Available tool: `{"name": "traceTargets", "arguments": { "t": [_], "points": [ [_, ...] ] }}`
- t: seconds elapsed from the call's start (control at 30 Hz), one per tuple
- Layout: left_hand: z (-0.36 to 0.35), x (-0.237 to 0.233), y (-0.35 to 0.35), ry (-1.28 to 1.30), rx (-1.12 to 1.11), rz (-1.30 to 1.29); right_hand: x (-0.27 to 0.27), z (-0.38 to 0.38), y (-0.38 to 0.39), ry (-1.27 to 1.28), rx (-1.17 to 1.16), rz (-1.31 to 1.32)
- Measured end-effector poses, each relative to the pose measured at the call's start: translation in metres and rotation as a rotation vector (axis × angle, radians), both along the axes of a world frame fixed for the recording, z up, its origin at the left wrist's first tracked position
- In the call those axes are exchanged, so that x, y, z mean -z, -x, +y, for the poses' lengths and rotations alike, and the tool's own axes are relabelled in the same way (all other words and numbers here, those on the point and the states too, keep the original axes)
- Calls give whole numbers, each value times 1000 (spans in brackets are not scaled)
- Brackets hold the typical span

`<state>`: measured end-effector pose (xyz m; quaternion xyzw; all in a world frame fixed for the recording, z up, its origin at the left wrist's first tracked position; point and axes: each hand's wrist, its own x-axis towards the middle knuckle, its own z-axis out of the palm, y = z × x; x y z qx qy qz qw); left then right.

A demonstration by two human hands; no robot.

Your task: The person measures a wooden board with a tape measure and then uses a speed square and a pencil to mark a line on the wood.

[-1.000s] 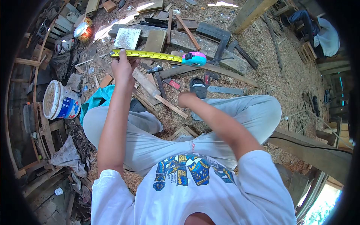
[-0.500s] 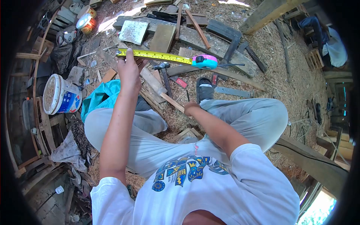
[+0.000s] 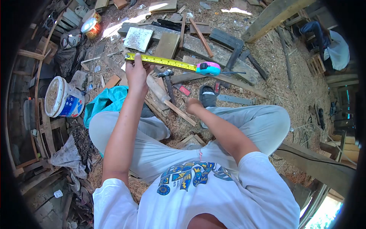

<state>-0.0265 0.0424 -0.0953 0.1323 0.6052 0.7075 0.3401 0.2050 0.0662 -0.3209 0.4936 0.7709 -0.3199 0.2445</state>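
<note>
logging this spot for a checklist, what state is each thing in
tape measure: blade pulled out
left hand: gripping near the blade's end
right hand: low by the sandal, grip unclear
sandal: worn
hammer: lying on the ground
white bucket: upright
teal sheet: crumpled
</note>
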Motion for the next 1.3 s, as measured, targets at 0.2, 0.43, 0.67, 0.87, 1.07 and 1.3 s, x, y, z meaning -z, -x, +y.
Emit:
{"name": "traceTargets", "arguments": {
  "t": [0.2, 0.43, 0.67, 0.87, 1.07, 1.3],
  "points": [
    [5, 4, -2, -16, -24, 42, -85, 30, -12, 5, -195, 236],
    [12, -6, -7, -68, -19, 30, -242, 32, -96, -150, -282, 356],
    [15, -3, -5, -73, -21, 35, -369, 36, -117, -159, 11, 692],
    [11, 4, 2, -35, -12, 56, -364, 51, -83, 3, 309, 1473],
    [0, -6, -4, -8, -8, 31, -288, 59, -62, -211, 435, 1434],
    [-3, -16, -12, -24, -33, 65, -266, 38, -73, -327, 423, 1335]
  ]
}}
